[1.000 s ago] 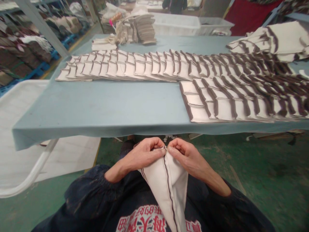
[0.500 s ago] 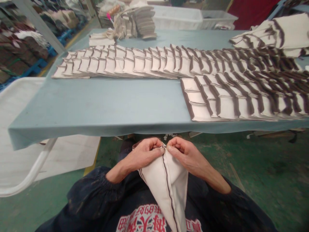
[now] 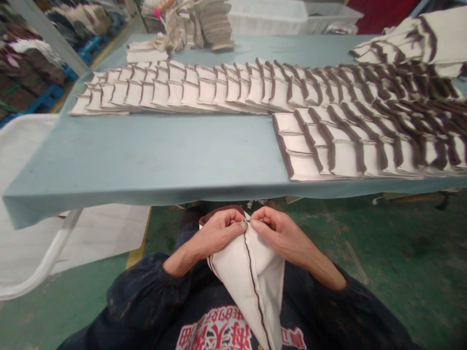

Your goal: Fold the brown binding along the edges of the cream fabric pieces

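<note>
A cream cloth piece (image 3: pixel 237 262) with dark brown trim hangs in front of my body, narrowing to a point at the bottom. A dark seam line runs down its middle. My left hand (image 3: pixel 221 232) pinches its upper edge between thumb and fingers. Close beside it, my right hand (image 3: pixel 272 227) pinches the same edge, the two thumbs almost meeting at the top of the seam. A brown band shows behind my left fingers. Whatever lies right between the fingertips is too small to make out.
A blue-covered table (image 3: pixel 164 150) stands ahead. Overlapping cream pieces with brown edging lie in a long row (image 3: pixel 182 87) and a nearer right-hand row (image 3: pixel 343 150). Folded fabric stacks (image 3: pixel 215 24) and white bins (image 3: pixel 268 17) are behind. A white-railed cart (image 3: pixel 47 257) stands left.
Both hands keep their pinch on the cloth with hardly any movement. More of the brown band shows behind the left hand. The view has shifted slightly, so the table appears a little higher.
</note>
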`<move>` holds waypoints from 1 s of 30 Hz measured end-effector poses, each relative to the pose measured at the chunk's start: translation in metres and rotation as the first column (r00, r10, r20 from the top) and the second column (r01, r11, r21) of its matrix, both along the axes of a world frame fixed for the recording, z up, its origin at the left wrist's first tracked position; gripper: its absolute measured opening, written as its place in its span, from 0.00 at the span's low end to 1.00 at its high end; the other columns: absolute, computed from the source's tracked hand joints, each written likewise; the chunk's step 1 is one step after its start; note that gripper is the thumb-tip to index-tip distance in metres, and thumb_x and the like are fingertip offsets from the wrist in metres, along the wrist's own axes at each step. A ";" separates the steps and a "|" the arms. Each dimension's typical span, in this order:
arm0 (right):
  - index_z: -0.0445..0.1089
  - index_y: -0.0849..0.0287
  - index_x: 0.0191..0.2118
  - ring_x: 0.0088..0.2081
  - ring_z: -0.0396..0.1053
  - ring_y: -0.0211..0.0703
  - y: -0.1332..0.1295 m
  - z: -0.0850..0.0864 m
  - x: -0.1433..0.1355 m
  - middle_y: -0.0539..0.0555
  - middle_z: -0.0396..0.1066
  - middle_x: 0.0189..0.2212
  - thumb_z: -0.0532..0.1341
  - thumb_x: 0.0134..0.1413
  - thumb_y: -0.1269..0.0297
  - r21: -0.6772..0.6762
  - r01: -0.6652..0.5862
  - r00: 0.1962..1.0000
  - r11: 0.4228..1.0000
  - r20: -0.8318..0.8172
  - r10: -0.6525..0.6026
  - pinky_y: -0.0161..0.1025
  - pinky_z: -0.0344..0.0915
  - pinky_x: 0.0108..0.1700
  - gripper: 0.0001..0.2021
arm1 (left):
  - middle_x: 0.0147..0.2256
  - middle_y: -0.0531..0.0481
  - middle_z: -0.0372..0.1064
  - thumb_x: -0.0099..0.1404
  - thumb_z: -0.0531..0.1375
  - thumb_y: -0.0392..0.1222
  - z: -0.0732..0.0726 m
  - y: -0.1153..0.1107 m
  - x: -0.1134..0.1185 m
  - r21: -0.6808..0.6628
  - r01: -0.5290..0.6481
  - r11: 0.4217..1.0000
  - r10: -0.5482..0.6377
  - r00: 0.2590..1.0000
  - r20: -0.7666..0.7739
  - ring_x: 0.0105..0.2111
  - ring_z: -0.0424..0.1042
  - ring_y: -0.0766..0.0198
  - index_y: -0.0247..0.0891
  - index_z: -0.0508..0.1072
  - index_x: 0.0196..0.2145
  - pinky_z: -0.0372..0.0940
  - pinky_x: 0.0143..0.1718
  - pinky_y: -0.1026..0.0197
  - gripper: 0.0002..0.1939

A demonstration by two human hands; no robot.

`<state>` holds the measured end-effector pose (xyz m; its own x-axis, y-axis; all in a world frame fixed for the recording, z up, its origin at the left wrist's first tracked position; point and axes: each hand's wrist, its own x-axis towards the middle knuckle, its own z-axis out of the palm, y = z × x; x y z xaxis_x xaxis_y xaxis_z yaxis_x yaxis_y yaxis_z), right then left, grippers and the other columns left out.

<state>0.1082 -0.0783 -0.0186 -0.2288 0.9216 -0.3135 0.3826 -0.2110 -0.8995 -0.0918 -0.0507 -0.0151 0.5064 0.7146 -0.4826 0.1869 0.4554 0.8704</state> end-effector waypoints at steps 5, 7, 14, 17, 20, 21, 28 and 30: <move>0.72 0.59 0.38 0.29 0.62 0.37 0.003 0.004 -0.001 0.48 0.68 0.27 0.60 0.64 0.58 0.021 -0.002 1.000 1.000 0.002 0.002 0.36 0.57 0.30 0.10 | 0.26 0.58 0.58 0.58 0.63 0.53 0.003 0.002 -0.001 0.010 0.008 1.000 -0.008 1.000 -0.005 0.25 0.53 0.70 0.36 0.67 0.32 0.50 0.25 0.66 0.17; 0.71 0.59 0.37 0.29 0.62 0.37 0.002 0.007 -0.001 0.47 0.67 0.27 0.60 0.64 0.58 0.038 -0.003 1.000 0.999 -0.007 0.003 0.36 0.57 0.30 0.10 | 0.26 0.58 0.58 0.60 0.62 0.54 0.005 0.001 -0.002 0.030 0.019 0.999 -0.019 1.000 0.000 0.25 0.54 0.70 0.36 0.67 0.33 0.50 0.26 0.66 0.17; 0.71 0.59 0.38 0.30 0.63 0.37 -0.003 0.023 -0.006 0.48 0.68 0.28 0.63 0.62 0.60 0.081 -0.051 0.994 0.995 -0.096 0.059 0.35 0.59 0.31 0.08 | 0.33 0.52 0.66 0.68 0.60 0.50 0.026 -0.007 -0.018 0.252 0.100 0.963 -0.090 0.995 -0.050 0.31 0.61 0.67 0.35 0.71 0.34 0.58 0.31 0.65 0.14; 0.72 0.59 0.38 0.29 0.64 0.37 -0.004 0.032 -0.010 0.49 0.70 0.29 0.63 0.61 0.60 0.080 -0.088 0.991 0.993 -0.098 0.095 0.35 0.59 0.31 0.08 | 0.35 0.52 0.66 0.70 0.60 0.51 0.040 -0.010 -0.027 0.296 0.143 0.944 -0.138 0.990 -0.038 0.32 0.62 0.66 0.35 0.71 0.35 0.60 0.32 0.64 0.14; 0.73 0.59 0.37 0.28 0.63 0.36 -0.006 0.041 -0.012 0.49 0.72 0.30 0.63 0.60 0.61 0.087 -0.133 0.988 0.987 -0.070 0.140 0.34 0.58 0.29 0.07 | 0.34 0.53 0.66 0.71 0.60 0.50 0.052 -0.013 -0.034 0.296 0.188 0.936 -0.194 0.981 -0.008 0.31 0.62 0.67 0.35 0.72 0.36 0.59 0.32 0.65 0.14; 0.73 0.59 0.37 0.27 0.62 0.35 -0.006 0.044 -0.012 0.49 0.72 0.29 0.64 0.60 0.61 0.095 -0.146 0.986 0.985 -0.061 0.152 0.34 0.57 0.28 0.07 | 0.33 0.53 0.65 0.71 0.59 0.50 0.055 -0.013 -0.036 0.296 0.201 0.934 -0.208 0.978 -0.005 0.31 0.61 0.68 0.35 0.72 0.37 0.58 0.31 0.65 0.14; 0.74 0.59 0.38 0.25 0.61 0.34 -0.013 0.059 -0.015 0.48 0.72 0.29 0.64 0.59 0.63 0.156 -0.218 0.975 0.963 0.000 0.220 0.33 0.56 0.27 0.06 | 0.31 0.55 0.64 0.70 0.60 0.45 0.063 -0.019 -0.045 0.324 0.219 0.920 -0.219 0.975 -0.038 0.30 0.60 0.68 0.34 0.73 0.36 0.57 0.30 0.66 0.11; 0.74 0.59 0.37 0.26 0.61 0.34 -0.014 0.063 -0.017 0.47 0.72 0.29 0.64 0.58 0.65 0.174 -0.225 0.974 0.959 0.025 0.225 0.33 0.56 0.27 0.04 | 0.31 0.55 0.64 0.70 0.60 0.46 0.064 -0.020 -0.044 0.336 0.216 0.917 -0.214 0.976 -0.043 0.29 0.60 0.68 0.34 0.73 0.35 0.57 0.30 0.65 0.11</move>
<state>0.0911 -0.0926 0.0447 -0.4353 0.8870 -0.1542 0.4069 0.0410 -0.9126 -0.1358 -0.0711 0.0492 0.6641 0.7094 -0.2359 0.2524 0.0843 0.9639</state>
